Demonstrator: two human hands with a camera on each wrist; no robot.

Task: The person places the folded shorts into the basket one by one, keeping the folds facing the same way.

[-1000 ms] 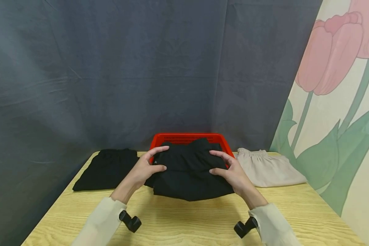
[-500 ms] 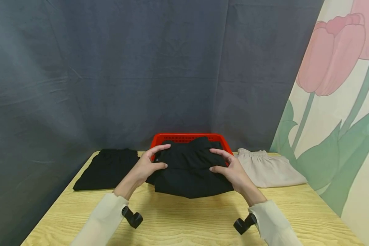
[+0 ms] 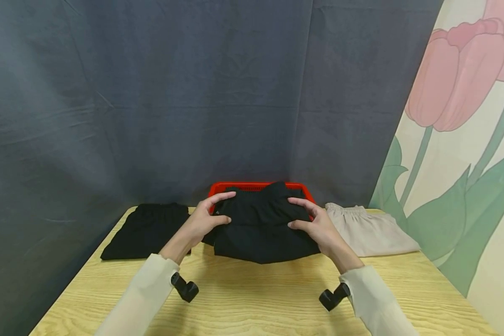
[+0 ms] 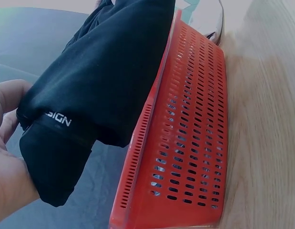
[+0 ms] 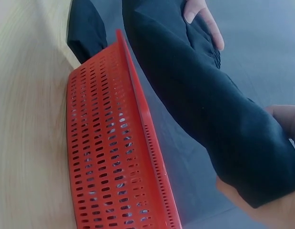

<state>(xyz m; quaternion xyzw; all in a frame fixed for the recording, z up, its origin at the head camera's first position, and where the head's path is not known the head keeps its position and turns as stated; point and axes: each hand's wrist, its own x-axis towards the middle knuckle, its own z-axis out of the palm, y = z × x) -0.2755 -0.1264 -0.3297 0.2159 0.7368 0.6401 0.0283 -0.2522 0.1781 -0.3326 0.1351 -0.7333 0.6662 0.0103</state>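
Note:
A folded black garment (image 3: 260,242) is held up by both hands over the near rim of the red plastic basket (image 3: 218,187). Its left side is gripped by my left hand (image 3: 198,223), thumb toward me on the front layer. My right hand (image 3: 322,229) grips the opposite side in the same way. White letters show on the cloth in the left wrist view, where the garment (image 4: 104,67) hangs above the basket's perforated wall (image 4: 190,129). In the right wrist view the garment (image 5: 199,95) is a thick bundle, with gathered edging near the left hand's fingertips.
On the wooden table (image 3: 252,303), another folded black garment (image 3: 151,228) lies left of the basket. A beige garment (image 3: 367,231) with a gathered waistband lies to the right. A grey curtain (image 3: 185,102) stands behind, and a tulip-painted wall (image 3: 453,186) borders the right side.
Both hands and the held garment have moved slightly up in the head view, away from me and further over the basket. The grip looks the same. The two garments on the table have not moved.

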